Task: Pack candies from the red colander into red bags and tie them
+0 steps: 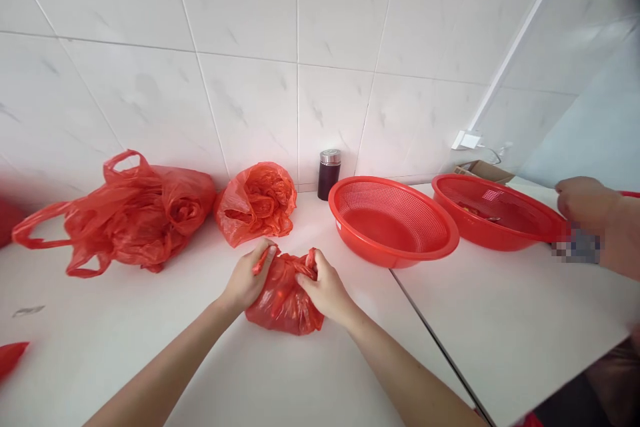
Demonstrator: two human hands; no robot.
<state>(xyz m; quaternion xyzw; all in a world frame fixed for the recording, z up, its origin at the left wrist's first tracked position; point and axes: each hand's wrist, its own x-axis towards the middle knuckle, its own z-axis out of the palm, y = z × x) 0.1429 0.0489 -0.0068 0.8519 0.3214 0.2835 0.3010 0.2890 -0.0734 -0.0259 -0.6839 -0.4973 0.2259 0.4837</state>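
A filled red plastic bag [286, 307] rests on the white table in front of me, its top gathered and its contents hidden by the film. My left hand [249, 278] pinches the bag's upper left edge between thumb and fingers. On the other side, my right hand [325, 285] grips the upper right edge, thumb pressed against the plastic. Just behind stands an open red bag [257, 203] with crumpled plastic in it. Farther left lies a larger red carrier bag [145, 213], its handles sticking up and out, stuffed with bunched plastic.
A red perforated basket [393, 223] stands right of my hands, beside another red basket [495, 217] with a few small items inside. A dark jar [329, 175] with a silver lid is near the tiled wall. Another person's hand [593, 203] is at far right. A seam [435, 337] crosses the tabletop.
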